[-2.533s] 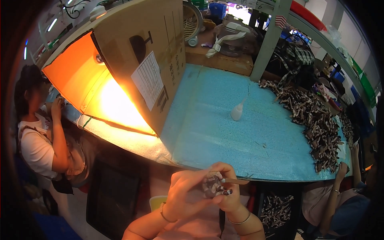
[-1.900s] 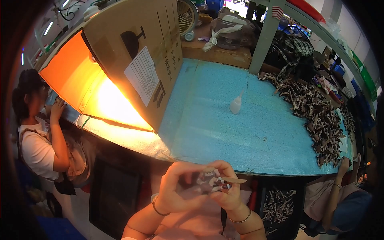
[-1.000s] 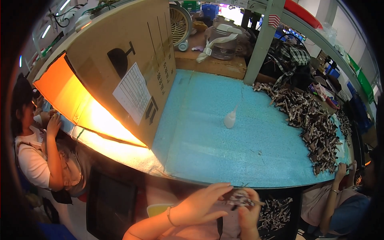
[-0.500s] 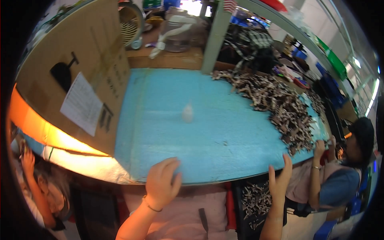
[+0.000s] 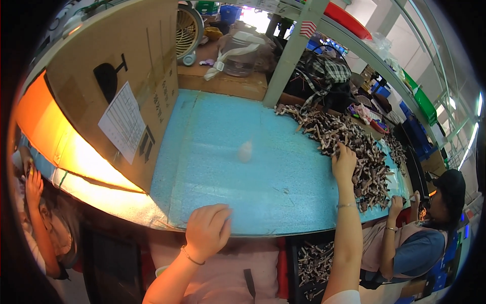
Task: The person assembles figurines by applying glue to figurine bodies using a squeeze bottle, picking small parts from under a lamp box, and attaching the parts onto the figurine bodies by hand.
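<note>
My right hand (image 5: 345, 161) reaches over the blue tabletop (image 5: 212, 177) to the left edge of a heap of small brown and whitish elongated pieces (image 5: 369, 167). Its fingers are bent down and closed together at the pieces; whatever lies between them is hidden. Low at the table's front edge hovers my left hand (image 5: 208, 230), its fingers loosely curved and apart from the thumb, with nothing visible in it. Mid-table stands a small translucent whitish bottle (image 5: 245, 152) with a pointed tip, apart from both hands.
A tall cardboard box (image 5: 131, 101) borders the left side, with a glowing orange-lit space beside it. Below the front edge, a black tray (image 5: 314, 263) holds more pieces. A grey post (image 5: 293, 61) rises behind. A co-worker (image 5: 425, 238) sits at right; another person's arm shows at far left.
My right hand has gone from above the front edge, fingers spread, forward to the heap, and its fingers have closed. My left hand stays nearly in place. The view has shifted slightly.
</note>
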`<state>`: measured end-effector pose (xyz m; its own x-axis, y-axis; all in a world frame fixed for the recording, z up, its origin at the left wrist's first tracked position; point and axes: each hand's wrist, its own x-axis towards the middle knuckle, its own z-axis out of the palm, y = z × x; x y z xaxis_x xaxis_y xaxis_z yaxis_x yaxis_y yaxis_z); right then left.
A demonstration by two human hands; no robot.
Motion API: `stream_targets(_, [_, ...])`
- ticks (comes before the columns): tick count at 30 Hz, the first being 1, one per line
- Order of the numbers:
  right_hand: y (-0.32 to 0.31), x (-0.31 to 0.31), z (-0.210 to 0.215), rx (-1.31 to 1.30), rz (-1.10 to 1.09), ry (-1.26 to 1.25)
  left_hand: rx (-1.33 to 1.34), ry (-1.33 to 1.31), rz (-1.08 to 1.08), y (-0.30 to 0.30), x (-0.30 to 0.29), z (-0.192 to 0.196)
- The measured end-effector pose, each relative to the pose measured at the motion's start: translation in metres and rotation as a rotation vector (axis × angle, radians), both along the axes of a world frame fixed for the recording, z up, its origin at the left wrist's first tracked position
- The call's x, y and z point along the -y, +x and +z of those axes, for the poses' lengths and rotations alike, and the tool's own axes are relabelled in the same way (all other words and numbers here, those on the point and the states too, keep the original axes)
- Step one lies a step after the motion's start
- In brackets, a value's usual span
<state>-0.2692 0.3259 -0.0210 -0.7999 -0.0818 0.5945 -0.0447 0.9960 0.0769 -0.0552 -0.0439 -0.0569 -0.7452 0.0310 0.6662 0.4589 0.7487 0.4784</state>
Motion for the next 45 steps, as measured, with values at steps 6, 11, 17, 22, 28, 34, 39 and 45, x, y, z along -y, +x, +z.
stream_targets(6, [0.063, 0.079, 0.016, 0.067, 0.474, -0.116, 0.005, -0.073, 0.027, -0.001, -0.001, -0.002])
stream_targets(11, [0.095, 0.129, 0.014, 0.421, 0.767, -0.944, 0.068, 0.062, -0.043, 0.004, 0.002, 0.0])
stream_targets(17, [0.154, 0.209, 0.007, 0.93, 0.875, -1.258, -0.086, -0.002, 0.0, 0.005, 0.003, 0.016])
stream_targets(22, [0.166, 0.234, 0.01, 1.159, 1.059, -1.133, -0.044, 0.081, -0.043, 0.022, 0.028, 0.016])
stream_targets(28, [0.078, 0.232, -0.015, 0.308, 0.653, -0.878, 0.503, 1.547, -0.382, 0.046, 0.046, 0.026])
stream_targets(34, [0.053, 0.237, -0.028, 0.445, 0.631, -0.795, 0.588, 1.725, -0.52, 0.05, 0.053, 0.018])
stream_targets(39, [0.119, 0.244, 0.005, 0.775, 0.983, -1.27, 0.396, 1.522, -0.347, 0.06, 0.055, 0.014])
stream_targets(45, [0.192, 0.217, 0.046, 0.584, 1.023, -1.189, 0.047, 0.637, -0.108, 0.066, 0.055, 0.032])
